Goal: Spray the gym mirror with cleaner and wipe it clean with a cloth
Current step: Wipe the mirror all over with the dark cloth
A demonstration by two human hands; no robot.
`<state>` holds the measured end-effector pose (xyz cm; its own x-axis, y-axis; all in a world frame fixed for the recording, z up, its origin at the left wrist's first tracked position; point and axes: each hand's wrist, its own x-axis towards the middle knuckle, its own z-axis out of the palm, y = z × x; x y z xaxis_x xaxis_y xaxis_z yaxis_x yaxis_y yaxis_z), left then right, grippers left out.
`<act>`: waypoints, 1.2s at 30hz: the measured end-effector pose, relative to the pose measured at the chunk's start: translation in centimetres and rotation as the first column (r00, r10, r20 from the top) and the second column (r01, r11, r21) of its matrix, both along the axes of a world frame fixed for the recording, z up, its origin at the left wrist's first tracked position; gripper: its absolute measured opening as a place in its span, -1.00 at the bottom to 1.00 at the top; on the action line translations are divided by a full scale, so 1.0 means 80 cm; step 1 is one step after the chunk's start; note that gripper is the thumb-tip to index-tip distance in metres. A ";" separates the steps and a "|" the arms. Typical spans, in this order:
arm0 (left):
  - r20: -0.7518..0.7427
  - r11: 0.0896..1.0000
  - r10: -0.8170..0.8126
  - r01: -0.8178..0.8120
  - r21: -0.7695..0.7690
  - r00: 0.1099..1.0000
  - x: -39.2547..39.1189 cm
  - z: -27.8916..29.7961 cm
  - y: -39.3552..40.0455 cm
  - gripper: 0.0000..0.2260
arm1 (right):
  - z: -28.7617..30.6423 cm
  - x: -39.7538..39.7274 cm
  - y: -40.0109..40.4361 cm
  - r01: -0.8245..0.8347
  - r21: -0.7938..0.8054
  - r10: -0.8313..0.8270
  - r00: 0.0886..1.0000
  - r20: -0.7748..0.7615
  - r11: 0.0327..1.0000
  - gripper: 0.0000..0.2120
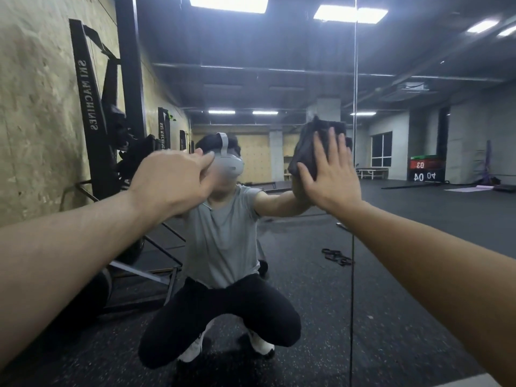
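Pressing a dark cloth (315, 146) flat on the mirror (307, 79), the right hand (332, 177) has straight fingers. The left hand (173, 180) reaches out with fingers curled; I cannot tell if it holds anything. The mirror shows a black floor (405, 224) and far ceiling lights (227, 2).

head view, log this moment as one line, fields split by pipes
stage: wiping | right hand: flat, pressing dark cloth on large wall mirror | left hand: against mirror, holding nothing seen | spray bottle: not visible
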<state>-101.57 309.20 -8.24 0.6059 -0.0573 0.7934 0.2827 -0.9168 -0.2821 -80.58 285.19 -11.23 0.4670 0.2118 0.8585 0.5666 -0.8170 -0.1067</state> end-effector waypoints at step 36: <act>0.052 0.982 -0.031 0.041 -0.182 0.998 0.018 0.029 0.039 -0.22 | 0.080 0.007 0.002 0.009 0.344 0.023 0.996 -0.088 0.939 -0.37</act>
<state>-100.14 312.33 -5.93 0.5662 0.0707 0.8213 0.2580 -0.9615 -0.0951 -80.02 285.36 -4.83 0.5449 -0.0850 0.8342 0.5473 -0.7176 -0.4307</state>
